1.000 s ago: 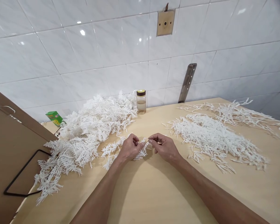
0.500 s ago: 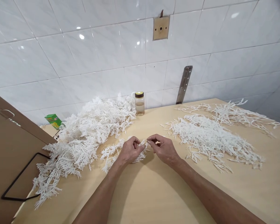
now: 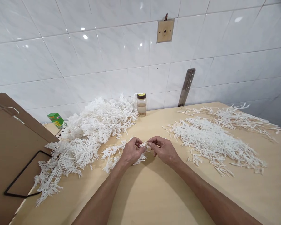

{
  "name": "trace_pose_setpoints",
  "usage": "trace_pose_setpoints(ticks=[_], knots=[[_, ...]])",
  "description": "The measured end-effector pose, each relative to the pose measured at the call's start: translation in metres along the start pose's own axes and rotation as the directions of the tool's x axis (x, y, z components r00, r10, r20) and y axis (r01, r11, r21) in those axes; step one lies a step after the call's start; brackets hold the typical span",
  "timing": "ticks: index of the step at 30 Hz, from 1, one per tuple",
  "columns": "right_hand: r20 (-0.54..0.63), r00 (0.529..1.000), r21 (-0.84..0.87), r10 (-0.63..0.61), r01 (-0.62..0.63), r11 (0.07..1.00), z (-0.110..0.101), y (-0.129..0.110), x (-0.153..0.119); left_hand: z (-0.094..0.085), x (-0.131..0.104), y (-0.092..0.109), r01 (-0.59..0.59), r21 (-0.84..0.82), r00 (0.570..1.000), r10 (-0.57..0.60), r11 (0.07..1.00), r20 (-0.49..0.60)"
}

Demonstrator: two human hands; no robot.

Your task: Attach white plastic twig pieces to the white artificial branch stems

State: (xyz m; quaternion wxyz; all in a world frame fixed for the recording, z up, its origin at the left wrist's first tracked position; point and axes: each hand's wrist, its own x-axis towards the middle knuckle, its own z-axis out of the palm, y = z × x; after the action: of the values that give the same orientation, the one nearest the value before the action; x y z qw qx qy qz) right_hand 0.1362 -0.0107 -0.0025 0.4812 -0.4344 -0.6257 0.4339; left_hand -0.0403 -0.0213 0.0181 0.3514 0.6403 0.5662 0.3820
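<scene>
We pinch white artificial sprig (image 3: 143, 144) in left hand (image 3: 133, 151), tip toward three o'clock; right hand (image 3: 162, 149) at tip, can't tell if clamped.

the left hand (image 3: 131, 152) and right hand (image 3: 163, 149) are bare, as are the left forearm (image 3: 104, 190) and right forearm (image 3: 199, 188), slim at the wrists (image 3: 175, 160), thicker further up.

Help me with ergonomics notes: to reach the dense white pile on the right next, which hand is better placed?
Probably the right hand: it is nearer that dense pile, while the left hand is farther across. Both seem to pinch the white sprig between them, so neither looks free.
</scene>
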Motion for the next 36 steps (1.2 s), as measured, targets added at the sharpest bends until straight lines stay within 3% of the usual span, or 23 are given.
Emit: trace_pose_setpoints(ticks=[4, 13, 18, 23, 27, 32, 36], knots=[[0.019, 0.998, 0.026, 0.064, -0.065, 0.998, 0.0, -0.006, 0.0, 0.001, 0.0, -0.001, 0.037, 0.023, 0.998, -0.036, 0.999, -0.049], [0.031, 0.996, -0.006, 0.088, -0.088, 0.996, 0.0, -0.006, -0.001, -0.002, 0.0, 0.003, 0.036, 0.023, 0.997, -0.038, 0.999, 0.073], [0.029, 0.993, -0.006, 0.116, -0.116, 0.993, -0.001, -0.004, 0.0, 0.001, 0.006, -0.009, 0.023, -0.021, 0.994, -0.025, 1.0, -0.107], [0.029, 0.993, -0.006, 0.114, -0.114, 0.993, -0.002, -0.004, 0.001, 0.001, 0.007, -0.014, 0.043, 0.023, 0.984, -0.038, 0.999, -0.175], [0.038, 0.992, -0.001, 0.124, -0.124, 0.992, -0.001, -0.008, 0.001, -0.001, 0.002, -0.008, -0.07, 0.15, 0.979, 0.096, 0.986, -0.18], [0.04, 0.994, 0.018, 0.103, -0.103, 0.994, -0.002, -0.008, 0.001, -0.002, -0.001, -0.005, -0.323, 0.295, 0.923, 0.368, 0.899, -0.111], [0.029, 0.997, 0.058, 0.065, -0.067, 0.996, -0.004, -0.003, 0.002, 0.0, 0.0, -0.008, -0.354, 0.294, 0.926, 0.376, 0.888, -0.023]])
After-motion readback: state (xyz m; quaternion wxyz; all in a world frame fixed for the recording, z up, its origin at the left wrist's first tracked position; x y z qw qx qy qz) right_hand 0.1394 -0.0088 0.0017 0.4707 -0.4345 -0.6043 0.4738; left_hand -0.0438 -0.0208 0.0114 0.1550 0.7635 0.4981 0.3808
